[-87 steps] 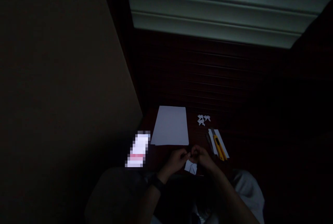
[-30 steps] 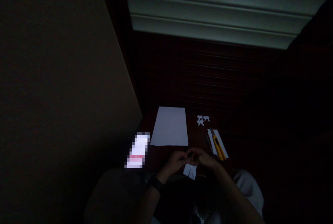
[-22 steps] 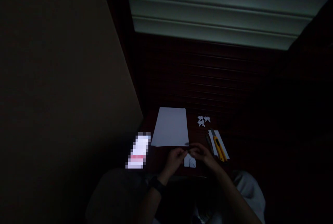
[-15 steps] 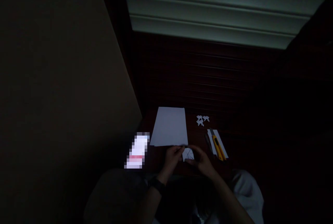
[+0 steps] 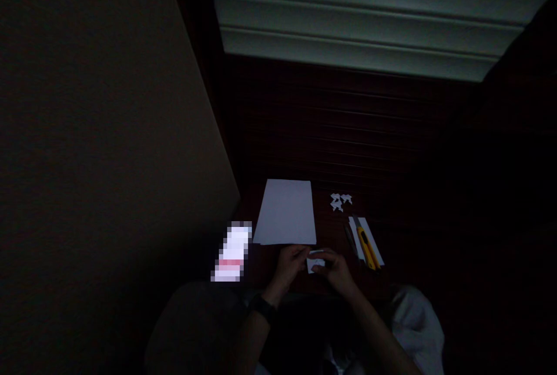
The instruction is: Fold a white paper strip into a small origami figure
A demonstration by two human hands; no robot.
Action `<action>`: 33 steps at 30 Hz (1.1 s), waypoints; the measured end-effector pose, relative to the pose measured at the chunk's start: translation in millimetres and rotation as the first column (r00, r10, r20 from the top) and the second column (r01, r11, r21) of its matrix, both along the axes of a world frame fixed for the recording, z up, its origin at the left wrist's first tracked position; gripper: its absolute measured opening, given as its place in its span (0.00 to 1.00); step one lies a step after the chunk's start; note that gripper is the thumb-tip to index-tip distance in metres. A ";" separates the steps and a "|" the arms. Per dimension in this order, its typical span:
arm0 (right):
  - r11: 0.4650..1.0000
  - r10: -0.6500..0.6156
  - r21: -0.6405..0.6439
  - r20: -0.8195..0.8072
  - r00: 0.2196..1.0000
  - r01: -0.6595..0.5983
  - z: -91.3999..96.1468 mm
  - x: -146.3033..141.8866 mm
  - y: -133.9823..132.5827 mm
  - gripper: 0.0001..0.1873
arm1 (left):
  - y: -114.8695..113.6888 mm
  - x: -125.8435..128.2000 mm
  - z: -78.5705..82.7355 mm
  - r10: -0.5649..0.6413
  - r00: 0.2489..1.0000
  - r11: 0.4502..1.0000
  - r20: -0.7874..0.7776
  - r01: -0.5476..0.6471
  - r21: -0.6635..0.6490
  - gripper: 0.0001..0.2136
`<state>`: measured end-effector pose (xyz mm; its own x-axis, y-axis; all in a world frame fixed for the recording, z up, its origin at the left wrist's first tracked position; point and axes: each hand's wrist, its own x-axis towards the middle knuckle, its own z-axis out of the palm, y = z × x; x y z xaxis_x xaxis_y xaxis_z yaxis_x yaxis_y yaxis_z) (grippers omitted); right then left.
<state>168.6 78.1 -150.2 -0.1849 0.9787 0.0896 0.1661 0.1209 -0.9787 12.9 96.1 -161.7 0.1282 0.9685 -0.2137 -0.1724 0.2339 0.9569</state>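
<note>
A small piece of folded white paper (image 5: 310, 267) lies low over the dark table, between my two hands. My left hand (image 5: 290, 264), with a dark watch on its wrist, grips the paper's left edge with fingers pinched together. From the other side my right hand (image 5: 337, 272) closes on it, fingers over the top and thumb on its near face. The fingers hide part of the paper. Just beyond the hands rests a large white sheet of paper (image 5: 286, 212).
A lit phone (image 5: 234, 252), its screen blurred, is left of the hands. On the right a yellow utility knife (image 5: 368, 249) lies across white paper strips, beside a dark slim object (image 5: 350, 241). Several small folded paper shapes (image 5: 337, 205) sit farther back. A wall (image 5: 130, 131) borders the left.
My right fingers have come down over the folded paper, covering more of its upper part. The left hand keeps its pinch, and the view has shifted slightly.
</note>
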 end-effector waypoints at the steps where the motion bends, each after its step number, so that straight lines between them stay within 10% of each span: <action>1: 1.000 0.016 0.004 0.000 1.000 -0.016 0.1 0.7 0.3 0.14 | 0.0 0.1 0.0 -0.001 1.000 1.000 -0.006 0.001 0.006 0.17; 33: 0.995 0.091 -0.043 0.004 0.996 -0.090 8.6 2.8 -3.4 0.18 | 2.4 -2.5 -7.0 0.000 1.000 1.000 0.004 0.000 -0.001 0.11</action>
